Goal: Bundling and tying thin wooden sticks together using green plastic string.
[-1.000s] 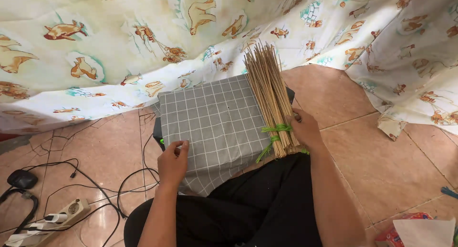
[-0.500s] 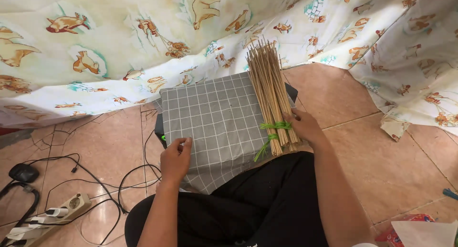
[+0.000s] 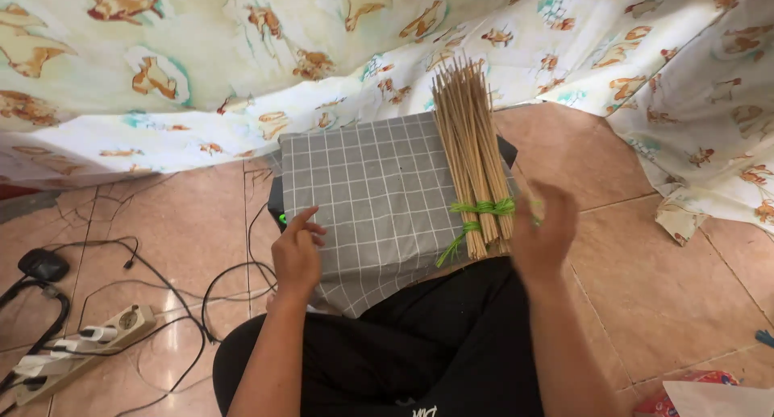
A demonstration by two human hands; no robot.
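1. The stick bundle [image 3: 474, 167] lies on the grey checked cloth [image 3: 371, 199], its near end already tied with green string [image 3: 482, 208].
2. Right hand [image 3: 542, 233] hovers just beside that tie, blurred, apparently spread and empty.
3. Left hand [image 3: 297, 252] rests loosely curled on the cloth's edge, holding nothing.
4. Undoing or sorting, judged from here, is not begun.

A pale sheet printed with orange animals [image 3: 201, 70] hangs across the far side and drapes down on the right to the floor. The floor [image 3: 669, 280] is of reddish-brown tiles. At the near left lies a white power strip [image 3: 76, 344] with plugs in it, and black cables [image 3: 161, 280] loop from it over the tiles. A black adapter [image 3: 42, 264] sits at the far left edge. In the near right corner shows a red packet [image 3: 685, 401] beside a white paper [image 3: 721, 399].
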